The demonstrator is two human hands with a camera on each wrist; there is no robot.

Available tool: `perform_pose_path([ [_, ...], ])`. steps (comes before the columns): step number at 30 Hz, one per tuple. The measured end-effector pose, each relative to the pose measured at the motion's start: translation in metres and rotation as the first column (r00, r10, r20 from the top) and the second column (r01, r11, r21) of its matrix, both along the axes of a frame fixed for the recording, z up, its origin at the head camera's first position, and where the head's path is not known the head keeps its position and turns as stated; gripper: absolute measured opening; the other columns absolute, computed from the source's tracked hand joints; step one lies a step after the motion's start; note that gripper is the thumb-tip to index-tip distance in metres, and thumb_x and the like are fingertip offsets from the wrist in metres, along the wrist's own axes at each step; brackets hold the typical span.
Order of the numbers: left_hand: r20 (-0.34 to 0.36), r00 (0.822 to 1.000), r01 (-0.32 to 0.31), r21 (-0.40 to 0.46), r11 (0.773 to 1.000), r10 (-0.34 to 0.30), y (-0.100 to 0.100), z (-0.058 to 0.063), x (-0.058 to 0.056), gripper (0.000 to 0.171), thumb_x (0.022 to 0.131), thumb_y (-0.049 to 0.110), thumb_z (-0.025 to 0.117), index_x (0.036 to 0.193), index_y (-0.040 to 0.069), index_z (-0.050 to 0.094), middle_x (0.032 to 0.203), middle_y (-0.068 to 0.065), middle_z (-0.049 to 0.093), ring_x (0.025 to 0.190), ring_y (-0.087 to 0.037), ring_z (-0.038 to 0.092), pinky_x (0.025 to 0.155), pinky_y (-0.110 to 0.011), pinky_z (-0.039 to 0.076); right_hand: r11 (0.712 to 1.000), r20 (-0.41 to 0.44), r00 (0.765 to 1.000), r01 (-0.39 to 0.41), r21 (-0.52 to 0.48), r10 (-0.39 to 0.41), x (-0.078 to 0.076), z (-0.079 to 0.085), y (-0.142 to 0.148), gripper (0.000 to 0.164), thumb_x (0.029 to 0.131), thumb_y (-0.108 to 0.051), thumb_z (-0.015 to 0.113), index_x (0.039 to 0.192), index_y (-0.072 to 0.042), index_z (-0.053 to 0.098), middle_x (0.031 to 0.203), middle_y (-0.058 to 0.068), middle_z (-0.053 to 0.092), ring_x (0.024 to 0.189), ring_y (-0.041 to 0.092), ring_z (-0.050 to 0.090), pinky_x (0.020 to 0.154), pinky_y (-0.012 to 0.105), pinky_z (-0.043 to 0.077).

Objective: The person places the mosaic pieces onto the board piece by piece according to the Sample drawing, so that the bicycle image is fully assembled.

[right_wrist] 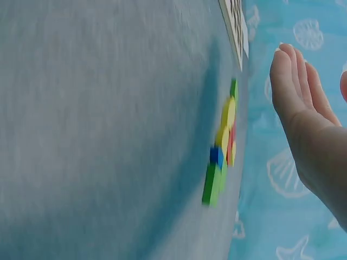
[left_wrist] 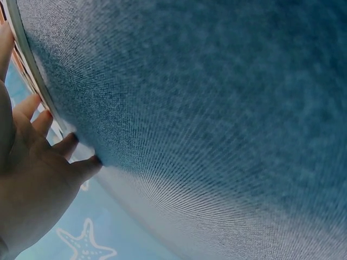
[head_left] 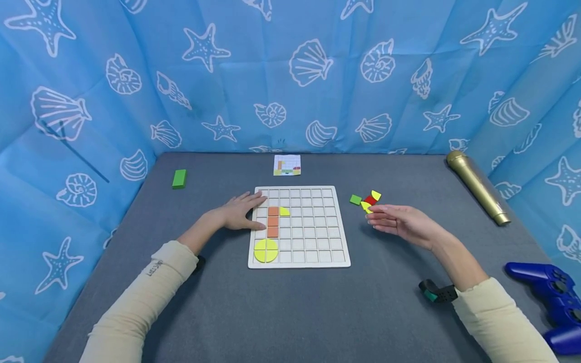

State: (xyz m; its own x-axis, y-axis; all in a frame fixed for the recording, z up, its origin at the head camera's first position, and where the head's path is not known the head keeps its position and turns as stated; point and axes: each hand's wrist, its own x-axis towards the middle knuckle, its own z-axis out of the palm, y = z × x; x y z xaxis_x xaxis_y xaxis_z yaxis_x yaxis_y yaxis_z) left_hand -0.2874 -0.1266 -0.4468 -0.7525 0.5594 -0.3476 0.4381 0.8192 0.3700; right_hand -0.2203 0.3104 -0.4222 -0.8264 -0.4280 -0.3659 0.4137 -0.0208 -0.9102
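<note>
A white grid board (head_left: 313, 245) lies on the table. My left hand (head_left: 238, 212) rests on its left edge with fingers spread; in the left wrist view the fingertips reach along the board's side. Orange squares (head_left: 273, 222) stand in a column on the grid, beside a yellow quarter-circle piece (head_left: 284, 211). Below them, yellow quarter pieces form a circle (head_left: 272, 256). My right hand (head_left: 404, 222) hovers right of the board, fingers nearly straight, holding nothing visible. Near its fingertips lie yellow pieces (head_left: 365, 206), a red piece (head_left: 370, 200) and a green square (head_left: 355, 199). The right wrist view also shows a blue piece (right_wrist: 216, 156).
A small pattern card (head_left: 287, 165) lies behind the board. At the back left is a green block (head_left: 179, 179). On the right are a gold microphone (head_left: 478, 189) and a blue game controller (head_left: 551, 297). A blue patterned curtain (head_left: 281, 75) encloses the table.
</note>
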Motion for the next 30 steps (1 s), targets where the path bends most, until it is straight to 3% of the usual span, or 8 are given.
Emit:
perform_pose_path([
  [4,-0.001,1.0,-0.004,0.004,1.0,0.004,0.0,0.0,0.0,0.091,0.087,0.057,0.06,0.155,0.015,0.016,0.159,-0.009,0.007,0.143,-0.036,0.001,0.11,-0.059,0.004,0.999,-0.031,0.999,0.022,0.028,-0.021,-0.003,0.0,0.018,0.043,0.102,-0.023,0.048,0.136,0.004,0.049,0.123,0.01,0.062,0.112,0.018,0.059,0.099,0.036,0.041],
  [10,-0.009,1.0,-0.006,0.002,1.0,0.006,-0.001,-0.002,-0.001,0.091,0.087,0.057,0.06,0.155,0.015,0.016,0.159,-0.008,0.008,0.143,-0.035,0.001,0.11,-0.058,0.004,0.981,-0.114,0.992,0.068,0.18,-0.047,-0.005,-0.004,0.038,0.063,0.102,-0.028,0.047,0.143,0.014,0.026,0.118,0.002,0.063,0.108,0.011,0.059,0.092,0.027,0.047],
  [17,-0.006,1.0,-0.005,0.001,1.0,0.005,-0.001,-0.003,-0.003,0.092,0.086,0.059,0.059,0.155,0.016,0.015,0.159,-0.008,0.007,0.143,-0.035,0.001,0.11,-0.059,0.004,0.946,-0.195,0.975,0.163,0.28,-0.11,-0.008,-0.013,0.051,0.069,0.101,-0.037,0.046,0.144,0.012,0.026,0.118,-0.001,0.059,0.103,0.004,0.059,0.089,0.023,0.047],
  [22,-0.003,1.0,0.001,-0.002,1.0,-0.001,-0.002,-0.004,-0.004,0.093,0.086,0.062,0.058,0.155,0.017,0.014,0.159,-0.007,0.006,0.143,-0.033,0.0,0.111,-0.057,0.004,0.916,-0.22,0.969,0.183,0.356,-0.108,-0.011,-0.02,0.057,0.068,0.1,-0.038,0.048,0.144,0.01,0.03,0.119,0.001,0.058,0.1,0.0,0.059,0.088,0.02,0.047],
  [30,-0.008,1.0,0.005,-0.007,1.0,-0.005,-0.001,-0.005,-0.003,0.09,0.088,0.057,0.058,0.155,0.016,0.014,0.159,-0.007,0.007,0.143,-0.034,0.0,0.11,-0.058,0.004,0.881,-0.265,0.964,0.133,0.454,-0.008,-0.011,-0.025,0.057,0.061,0.102,-0.034,0.045,0.142,0.01,0.034,0.13,0.025,0.048,0.099,-0.002,0.057,0.087,0.019,0.047],
])
